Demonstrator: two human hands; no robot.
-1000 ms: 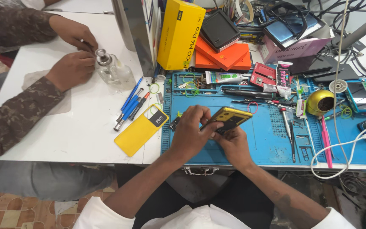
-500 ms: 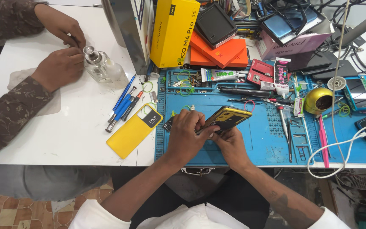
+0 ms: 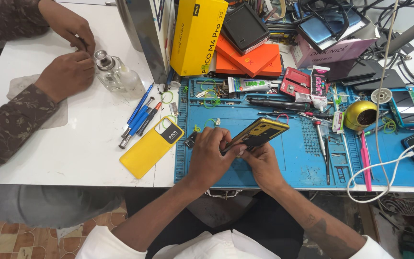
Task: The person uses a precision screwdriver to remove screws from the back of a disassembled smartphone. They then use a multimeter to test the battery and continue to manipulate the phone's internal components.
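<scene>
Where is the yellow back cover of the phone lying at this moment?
In the head view, the yellow back cover lies flat on the white table, across the left edge of the blue mat, just below the screwdrivers and left of the person's left hand.

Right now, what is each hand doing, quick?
Left hand: closed on the opened yellow phone.
Right hand: closed on the same phone from below.

Both hands, left (image 3: 210,156) and right (image 3: 263,162), meet, fingers curled closed.
</scene>
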